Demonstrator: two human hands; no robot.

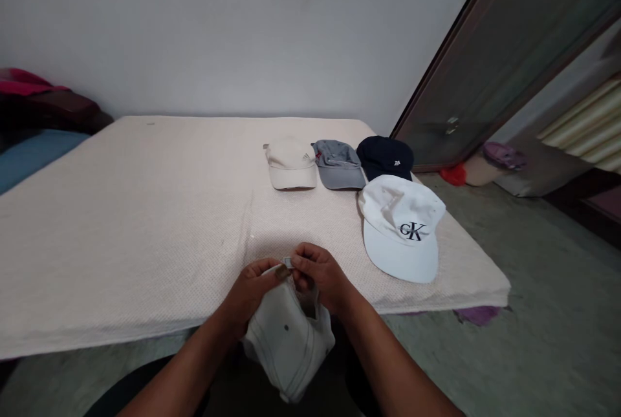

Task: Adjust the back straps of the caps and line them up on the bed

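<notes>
Close to me, in front of the bed's near edge, a white cap [286,339] hangs between my two hands with its back strap uppermost. My left hand [255,284] is closed on the cap's edge beside the strap, thumb on top. The fingers of my right hand [315,275] pinch the end of the strap [288,262], where a small buckle-like piece shows. Part of the strap and the cap's inside are hidden by my fingers.
On the bed [145,223] lie a beige cap [291,161], a grey cap [337,165], a navy cap [385,157] and a white cap with black CK-like letters [402,229]. A wall [242,35] stands behind. Floor [548,288] shows to the right.
</notes>
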